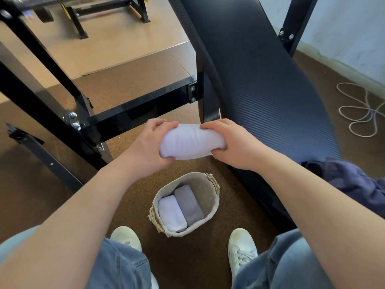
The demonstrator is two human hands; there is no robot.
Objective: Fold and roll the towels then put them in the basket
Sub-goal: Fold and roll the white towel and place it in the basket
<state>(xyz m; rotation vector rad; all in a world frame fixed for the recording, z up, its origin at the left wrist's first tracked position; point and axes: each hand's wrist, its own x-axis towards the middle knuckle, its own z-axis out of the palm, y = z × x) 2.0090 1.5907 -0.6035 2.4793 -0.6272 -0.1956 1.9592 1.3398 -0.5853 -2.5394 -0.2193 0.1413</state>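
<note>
Hands, left (149, 142) and right (233, 142), clamp fingers around each end of the rolled towel (191, 141) (preventing unrolling), above the basket (208, 190) on the floor.

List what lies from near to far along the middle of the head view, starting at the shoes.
White shoes → basket holding two rolled towels → rolled white towel held between left hand and right hand → black frame bar
</note>
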